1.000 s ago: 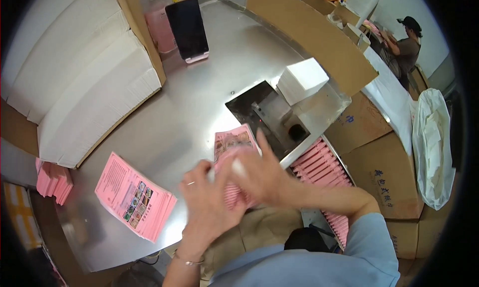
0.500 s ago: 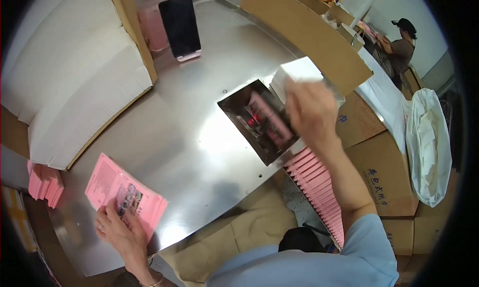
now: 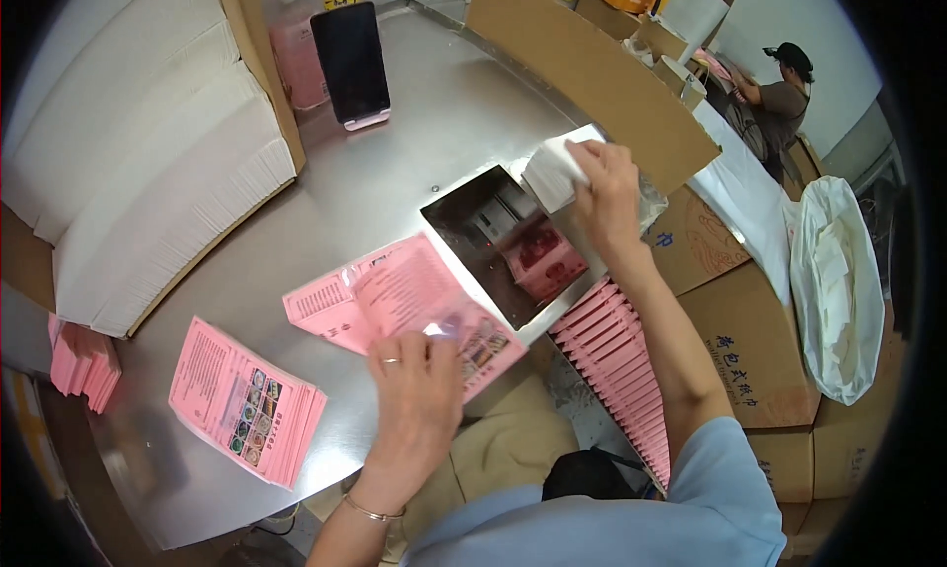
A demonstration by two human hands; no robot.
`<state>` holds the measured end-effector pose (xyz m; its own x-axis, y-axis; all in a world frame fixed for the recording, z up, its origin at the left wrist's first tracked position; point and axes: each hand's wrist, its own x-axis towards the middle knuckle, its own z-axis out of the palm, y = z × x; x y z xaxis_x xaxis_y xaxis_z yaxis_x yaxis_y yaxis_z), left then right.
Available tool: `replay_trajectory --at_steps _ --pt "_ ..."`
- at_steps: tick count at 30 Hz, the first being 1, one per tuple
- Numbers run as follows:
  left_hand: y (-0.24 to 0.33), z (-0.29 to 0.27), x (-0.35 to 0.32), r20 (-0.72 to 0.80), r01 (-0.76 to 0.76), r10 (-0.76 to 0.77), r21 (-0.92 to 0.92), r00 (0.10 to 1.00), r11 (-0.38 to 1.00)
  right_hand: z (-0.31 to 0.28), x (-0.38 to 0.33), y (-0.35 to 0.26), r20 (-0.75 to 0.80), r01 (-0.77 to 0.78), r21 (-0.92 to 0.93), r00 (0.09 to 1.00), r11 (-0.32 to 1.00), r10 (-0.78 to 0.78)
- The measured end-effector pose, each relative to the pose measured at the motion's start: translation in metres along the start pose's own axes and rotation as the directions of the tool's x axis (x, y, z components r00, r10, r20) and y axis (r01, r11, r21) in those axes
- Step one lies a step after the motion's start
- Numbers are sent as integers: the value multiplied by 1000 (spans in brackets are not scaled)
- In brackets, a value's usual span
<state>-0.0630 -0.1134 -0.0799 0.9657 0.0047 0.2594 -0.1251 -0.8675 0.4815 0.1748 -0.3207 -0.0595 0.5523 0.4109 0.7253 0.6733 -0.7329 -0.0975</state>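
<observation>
Has 1 stack of pink printed wrappers on the counter at left. With the left hand, curled nearly closed, grips loose pink wrappers just beside the dark recess. Farther right, with the right hand closed partway, has hold of the white stack by its right side.

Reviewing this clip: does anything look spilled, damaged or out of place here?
Nothing looks clearly spilled or damaged. Only the pink wrapping at the left hand looks askew: it spreads out at uneven angles, unlike the neater pink stack to its left.
</observation>
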Motion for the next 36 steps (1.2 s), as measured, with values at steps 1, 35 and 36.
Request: replay_trajectory --at_steps 1,35,36 --pt "-1 -4 4 0 7 -7 5 1000 1000 1 -5 -16 -11 84 26 996 996 -83" --pt "-9 -29 10 -129 143 -111 275 985 951 3 5 7 40 -92 -39 995 995 93" --pt "-3 -35 11 -109 165 -140 270 984 949 3 2 10 44 -102 -16 994 995 102"
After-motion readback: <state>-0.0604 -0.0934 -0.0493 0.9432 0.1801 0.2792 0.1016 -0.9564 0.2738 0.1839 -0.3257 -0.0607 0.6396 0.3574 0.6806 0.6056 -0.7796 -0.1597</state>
